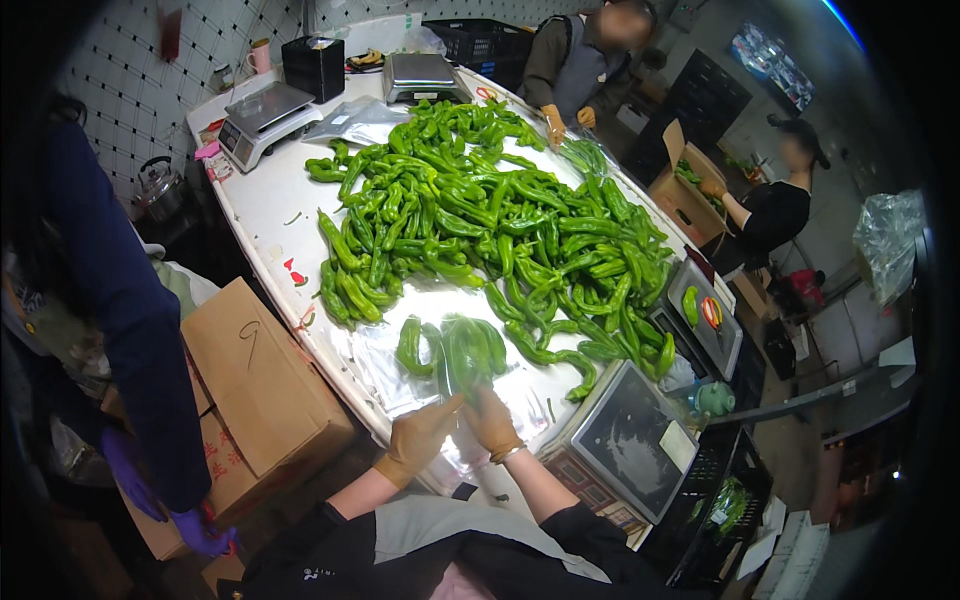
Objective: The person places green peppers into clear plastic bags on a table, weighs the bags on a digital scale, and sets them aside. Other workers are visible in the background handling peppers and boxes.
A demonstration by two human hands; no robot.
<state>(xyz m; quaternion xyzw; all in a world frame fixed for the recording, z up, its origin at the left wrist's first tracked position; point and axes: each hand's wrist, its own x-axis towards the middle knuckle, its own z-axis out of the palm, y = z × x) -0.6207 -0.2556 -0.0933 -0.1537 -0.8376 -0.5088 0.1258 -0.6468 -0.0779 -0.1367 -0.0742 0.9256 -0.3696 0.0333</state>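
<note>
Both my hands wear tan gloves and meet at the near end of a white table [259, 199]. My left hand [417, 440] pinches the near edge of a clear plastic bag [454, 352] with green peppers inside. My right hand [491, 424] closes on the same bag, close beside the left. Around the bag lie more clear plastic bags [375, 358], shiny under the light. A curved green pepper [409, 346] rests just left of the held bag. Beyond, a large heap of long green peppers [480, 202] covers much of the table.
Scales stand at the near right [634, 435], right [724, 315], far left [270, 105] and far end [420, 75]. Cardboard boxes [262, 375] sit at left by a co-worker's purple-gloved hands [199, 529]. Another co-worker [577, 67] stands across the table. Orange-handled scissors [711, 311] lie on the right scale.
</note>
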